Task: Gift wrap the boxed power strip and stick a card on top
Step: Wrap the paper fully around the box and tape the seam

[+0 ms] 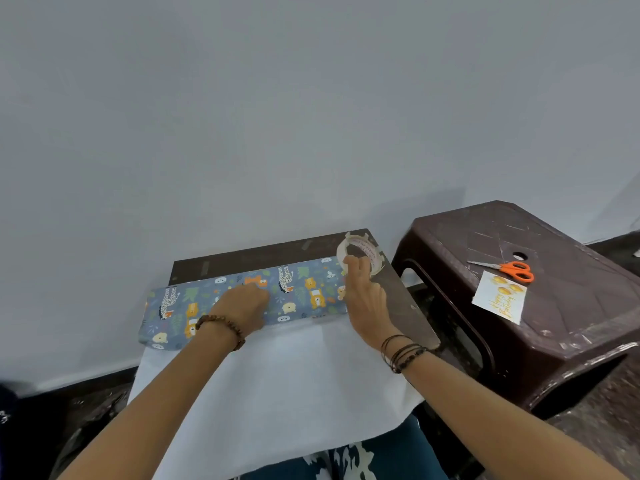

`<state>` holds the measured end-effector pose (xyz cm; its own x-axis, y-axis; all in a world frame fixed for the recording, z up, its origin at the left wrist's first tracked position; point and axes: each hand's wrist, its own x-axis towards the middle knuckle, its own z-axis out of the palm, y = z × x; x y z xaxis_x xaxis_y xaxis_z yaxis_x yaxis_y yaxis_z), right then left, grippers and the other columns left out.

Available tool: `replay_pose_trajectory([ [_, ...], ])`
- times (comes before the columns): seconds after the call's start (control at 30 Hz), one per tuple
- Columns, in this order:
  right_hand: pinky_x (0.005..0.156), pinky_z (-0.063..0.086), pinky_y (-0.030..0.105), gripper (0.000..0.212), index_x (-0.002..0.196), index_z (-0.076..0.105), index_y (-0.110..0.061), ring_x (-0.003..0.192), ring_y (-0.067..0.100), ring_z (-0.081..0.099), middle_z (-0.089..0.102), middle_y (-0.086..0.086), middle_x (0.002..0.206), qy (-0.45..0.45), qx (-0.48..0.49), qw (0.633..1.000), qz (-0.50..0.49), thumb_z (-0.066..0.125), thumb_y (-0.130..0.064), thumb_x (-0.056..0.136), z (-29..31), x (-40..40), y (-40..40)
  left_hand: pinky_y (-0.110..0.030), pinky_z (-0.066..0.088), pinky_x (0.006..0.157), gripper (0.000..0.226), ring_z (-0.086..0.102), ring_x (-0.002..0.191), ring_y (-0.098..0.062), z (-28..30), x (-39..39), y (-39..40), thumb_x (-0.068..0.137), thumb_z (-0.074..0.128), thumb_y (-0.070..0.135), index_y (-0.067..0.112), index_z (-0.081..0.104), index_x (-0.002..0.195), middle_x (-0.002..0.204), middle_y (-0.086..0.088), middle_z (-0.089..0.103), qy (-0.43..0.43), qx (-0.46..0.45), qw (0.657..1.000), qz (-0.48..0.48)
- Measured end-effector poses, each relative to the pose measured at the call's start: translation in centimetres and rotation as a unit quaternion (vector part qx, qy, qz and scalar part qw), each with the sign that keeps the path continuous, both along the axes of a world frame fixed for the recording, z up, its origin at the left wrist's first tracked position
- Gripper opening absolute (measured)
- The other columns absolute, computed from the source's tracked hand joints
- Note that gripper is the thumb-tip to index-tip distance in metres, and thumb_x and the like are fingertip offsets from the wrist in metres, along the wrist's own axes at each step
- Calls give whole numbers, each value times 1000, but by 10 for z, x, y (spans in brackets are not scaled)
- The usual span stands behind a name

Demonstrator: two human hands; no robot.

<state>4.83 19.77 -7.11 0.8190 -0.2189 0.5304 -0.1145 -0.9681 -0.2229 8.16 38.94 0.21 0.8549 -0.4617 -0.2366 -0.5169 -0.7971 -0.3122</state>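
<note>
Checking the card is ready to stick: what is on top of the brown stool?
On the brown plastic stool lie orange-handled scissors and a Happy Birthday card, apart. Nothing there is covered.

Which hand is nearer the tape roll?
Right. The right hand reaches up to the tape roll, fingertips on its rim. The left hand is well to its left, pressing on the wrapped box.
</note>
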Motion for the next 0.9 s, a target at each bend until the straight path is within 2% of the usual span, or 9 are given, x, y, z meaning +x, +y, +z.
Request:
replay_pose_trajectory([
  [0.07,38,24,19,54,105,39,-9,39,19,47,56,11,88,8,-16,1000,-14,67,12,65,4,0,-20,-31,45,87,27,56,111,-28,-2,0,1,95,42,12,3,52,118,123,-14,53,-3,1,1000,-1],
  [0.17,34,14,17,62,114,39,-7,40,17,53,60,6,90,85,-107,989,-51,72,5,63,15,-6,-58,-31,46,87,27,57,110,-28,-8,1,-3,95,40,8,4,52,118,122,-14,54,-21,5,1000,-9],
  [0.23,41,34,22,59,123,20,-11,61,21,63,56,5,112,153,-129,980,-22,58,4,80,15,-11,-75,-31,47,87,28,57,111,-27,-12,1,-4,95,38,5,4,52,119,122,-13,55,-35,10,999,-14],
  [0.3,56,49,28,58,127,13,-13,76,24,65,55,5,122,177,-137,975,0,50,5,87,13,-12,-79,-31,47,88,29,56,112,-26,-16,0,-4,95,37,5,5,51,120,122,-12,56,-42,7,999,-17],
  [0.4,71,55,35,57,139,22,-15,94,31,65,53,9,130,218,-91,971,20,45,2,90,13,-12,-72,-31,47,88,29,56,112,-27,-18,-1,-1,95,37,5,5,50,121,123,-11,56,-45,1,999,-17],
  [0.53,62,47,32,47,143,26,-14,105,29,58,47,6,133,224,-173,957,62,38,-12,97,21,-13,-72,-30,47,89,29,57,111,-25,-17,1,-4,95,38,4,5,51,121,121,-11,56,-42,5,999,-15],
  [0.63,65,53,33,30,124,49,-17,83,24,66,61,2,115,132,-80,988,-27,36,-19,97,31,-16,-99,-29,47,89,29,58,111,-24,-16,3,-8,95,38,3,5,52,121,122,-12,56,-40,12,999,-15],
  [0.7,65,52,33,27,116,56,-14,83,25,65,62,5,110,110,-35,989,-96,40,-12,94,38,-19,-128,-28,47,88,29,57,111,-24,-15,2,-8,95,38,3,5,52,120,122,-11,55,-39,15,999,-12],
  [0.9,90,42,40,23,108,59,-2,117,32,45,61,14,115,304,-110,918,-228,49,-9,89,55,-41,-221,-28,47,89,29,57,110,-23,-17,2,-9,96,37,6,7,50,122,121,-10,56,-40,13,999,-6],
])
